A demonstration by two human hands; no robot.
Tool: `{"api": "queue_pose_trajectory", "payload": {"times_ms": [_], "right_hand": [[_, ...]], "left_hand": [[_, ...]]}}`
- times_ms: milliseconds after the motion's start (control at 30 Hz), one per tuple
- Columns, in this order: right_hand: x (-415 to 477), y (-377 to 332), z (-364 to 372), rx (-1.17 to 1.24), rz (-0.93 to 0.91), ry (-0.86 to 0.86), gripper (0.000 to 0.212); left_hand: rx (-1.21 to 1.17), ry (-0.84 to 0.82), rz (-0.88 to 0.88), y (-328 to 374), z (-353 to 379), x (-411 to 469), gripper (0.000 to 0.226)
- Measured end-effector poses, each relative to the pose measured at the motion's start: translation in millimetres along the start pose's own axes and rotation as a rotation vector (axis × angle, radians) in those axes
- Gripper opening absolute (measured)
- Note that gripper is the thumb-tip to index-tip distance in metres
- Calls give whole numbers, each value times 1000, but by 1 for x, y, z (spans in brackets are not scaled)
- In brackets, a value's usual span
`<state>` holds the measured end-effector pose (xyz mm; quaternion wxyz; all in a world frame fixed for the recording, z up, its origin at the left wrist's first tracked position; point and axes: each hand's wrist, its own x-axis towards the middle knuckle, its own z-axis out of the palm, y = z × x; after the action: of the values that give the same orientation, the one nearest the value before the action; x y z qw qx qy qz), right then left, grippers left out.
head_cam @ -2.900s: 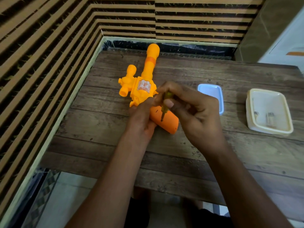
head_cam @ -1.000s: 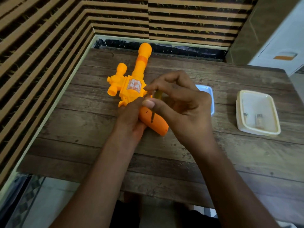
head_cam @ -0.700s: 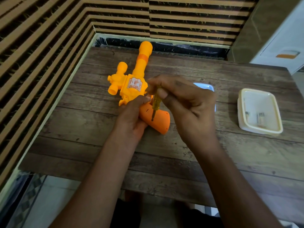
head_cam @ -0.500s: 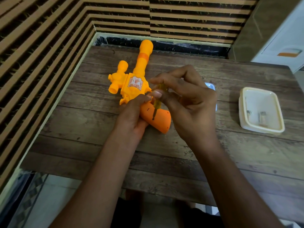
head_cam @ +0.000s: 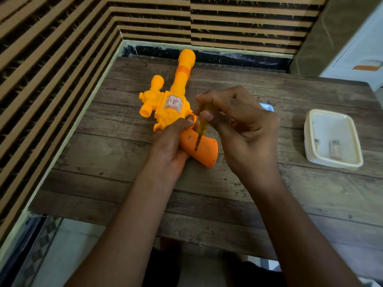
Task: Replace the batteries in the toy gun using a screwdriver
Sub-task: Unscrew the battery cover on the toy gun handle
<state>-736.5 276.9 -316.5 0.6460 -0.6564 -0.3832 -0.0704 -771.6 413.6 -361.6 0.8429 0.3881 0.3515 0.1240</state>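
The toy gun [head_cam: 174, 106] lies flat on the tabletop [head_cam: 228, 193], barrel toward 12 o'clock, orange grip toward 5 o'clock. The screwdriver [head_cam: 200, 131] stands tip-down on the grip. To do this step well, I think the tip must stay seated straight in the screw, with steady downward pressure while turning. The right hand [head_cam: 244, 129], at 3 o'clock of the grip, pinches the screwdriver handle. The left hand [head_cam: 172, 143], at 9 o'clock, is clamped on the gun. A white tray [head_cam: 310, 150] holding small parts sits well apart at 3 o'clock.

No legible text.
The sticker [head_cam: 173, 102] on the toy gun [head_cam: 172, 104] is too blurred to read.
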Motion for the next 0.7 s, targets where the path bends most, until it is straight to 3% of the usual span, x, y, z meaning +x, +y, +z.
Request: {"api": "queue_pose_trajectory", "payload": {"times_ms": [67, 167, 267, 300, 400, 567, 700], "right_hand": [[-1, 0, 0, 28, 21, -18, 27], [-2, -4, 1, 67, 53, -18, 24], [-1, -7, 3, 48, 59, -7, 20], [0, -6, 3, 35, 54, 2, 20], [1, -3, 1, 4, 33, 22, 21], [1, -4, -3, 61, 33, -91, 30], [-1, -5, -2, 70, 39, -111, 23]], "left_hand": [[10, 1, -11, -2, 0, 2, 26], [13, -34, 7, -2, -2, 3, 29], [16, -96, 33, -1, -4, 0, 73], [11, -100, 40, -2, -4, 0, 78], [-31, -111, 42, -5, -6, 4, 63], [14, -48, 10, -4, -4, 7, 40], [16, -150, 42, -1, -4, -1, 65]]}}
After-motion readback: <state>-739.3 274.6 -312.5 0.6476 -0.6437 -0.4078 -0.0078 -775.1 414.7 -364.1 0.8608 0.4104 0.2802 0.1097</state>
